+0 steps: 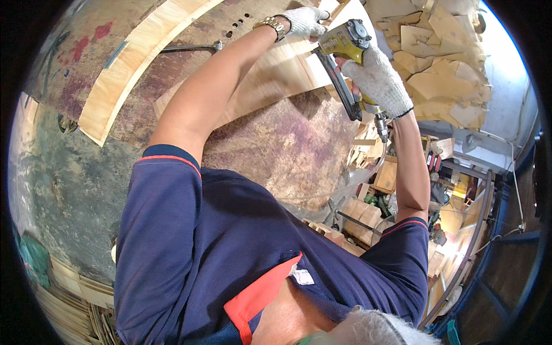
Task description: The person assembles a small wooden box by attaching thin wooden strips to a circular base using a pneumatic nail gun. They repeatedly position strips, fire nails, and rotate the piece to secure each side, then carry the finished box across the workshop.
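a person in a navy short-sleeved shirt with red trim (190, 241) leans over a stained, worn workbench top (287, 144), seen from above at the centre of the frame. near the top right, the right hand (376, 77), in a white knitted work glove, is clenched around the grip of a yellow-green pneumatic nail gun with a long black magazine (344, 52), whose nose meets a pale curved plywood strip (276, 72) lying across the bench. just left of the tool, at the top edge, the left hand (305, 20), also in a white glove and with a metal wristwatch (271, 24) on the wrist, presses down on that strip; whether its fingers curl round the edge cannot be told. a second pale curved plywood band (132, 69) lies at the upper left. a heap of light plywood offcuts (443, 63) fills the upper right corner.
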{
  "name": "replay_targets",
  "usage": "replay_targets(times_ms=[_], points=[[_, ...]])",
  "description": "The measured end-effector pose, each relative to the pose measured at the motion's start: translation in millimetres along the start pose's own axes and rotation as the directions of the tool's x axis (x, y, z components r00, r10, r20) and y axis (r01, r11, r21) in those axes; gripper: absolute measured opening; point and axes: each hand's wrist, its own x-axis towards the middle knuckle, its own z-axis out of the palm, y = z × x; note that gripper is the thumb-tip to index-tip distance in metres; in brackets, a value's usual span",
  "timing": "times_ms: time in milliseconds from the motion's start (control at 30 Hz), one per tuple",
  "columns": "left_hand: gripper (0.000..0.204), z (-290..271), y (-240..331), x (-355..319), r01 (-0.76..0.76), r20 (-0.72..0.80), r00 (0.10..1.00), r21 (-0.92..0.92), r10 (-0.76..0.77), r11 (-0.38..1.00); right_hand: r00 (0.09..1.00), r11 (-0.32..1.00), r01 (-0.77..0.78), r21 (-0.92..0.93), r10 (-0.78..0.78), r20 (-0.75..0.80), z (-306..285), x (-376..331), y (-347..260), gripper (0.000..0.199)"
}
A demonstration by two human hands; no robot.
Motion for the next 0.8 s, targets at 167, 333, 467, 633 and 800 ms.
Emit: replay_targets(times_ms=[167, 333, 467, 633, 800], points=[[0.048, -4.9, 15.5, -10.6, 0.048, 0.065, 0.997, -0.201, -0.036, 0.978, 0.993, 0.996, -0.080, -0.034, 0.083, 0.081, -4.1, -1.6, 10.8, 0.030], [0.052, -14.6, 44.3, -21.0, 0.136, 0.080, 0.989, -0.104, -0.128, 0.985, 0.997, 0.999, -0.026, -0.045, 0.029, 0.069, -1.9, -18.4, 21.1, 0.029], [0.034, -12.4, 49.5, -22.6, 0.154, 0.075, 0.987, -0.226, -0.140, 0.962, 0.996, 0.991, 0.087, -0.098, -0.085, 0.029, 0.8, -30.4, 22.4, 0.037], [0.024, -4.5, 22.7, -10.6, 0.105, 0.084, 0.992, -0.207, -0.089, 0.973, 0.992, 0.994, -0.089, -0.058, 0.094, 0.088, -1.1, -44.1, 16.9, 0.034], [0.018, -1.2, 8.8, 4.7, 0.300, 0.310, 0.949, -0.833, -0.056, 0.465, 1.000, 0.990, 0.012, -0.140, -0.013, -0.012, 5.8, -50.3, 21.2, 0.037]])
